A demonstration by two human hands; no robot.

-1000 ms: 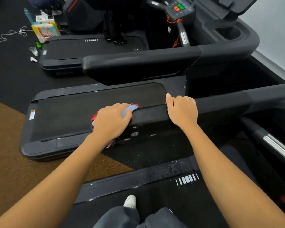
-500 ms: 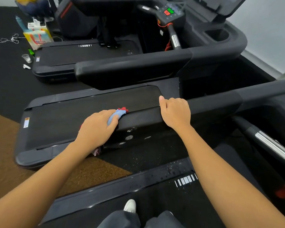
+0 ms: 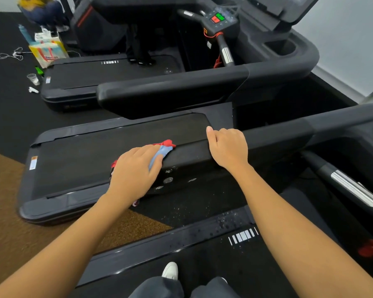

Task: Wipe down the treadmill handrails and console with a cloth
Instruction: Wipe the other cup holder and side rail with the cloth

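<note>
both hands on the near handrail, cloth under the left

the left hand (image 3: 136,171) presses a cloth (image 3: 162,149) flat against the end of the black handrail (image 3: 190,153), fingers curled down over it so the hand grips the fabric. the cloth is blue where it shows past the fingertips, with a red edge poking out toward the belt side and another scrap of red and pale fabric showing below the wrist. the right hand (image 3: 228,148) sits just beside it on the same handrail, farther along toward the console end, fingers wrapped over the top edge and closed on the rail, thumb pointing up along the far side. the 2 hands are near each other but apart.

the inner face of the handrail below the left hand carries a few wet blotches, and fine droplets speckle the floor and the side rail (image 3: 181,237) of the treadmill the person stands on. a white shoe (image 3: 170,270) and grey trouser legs show at the bottom edge.

beyond the handrail lies the belt of the next treadmill (image 3: 108,151), and past that a third machine with its control panel (image 3: 219,19) showing 1 red and 1 green button. on the dark floor at far left stand a patterned bag (image 3: 49,52) and a clear cup (image 3: 33,78).
</note>
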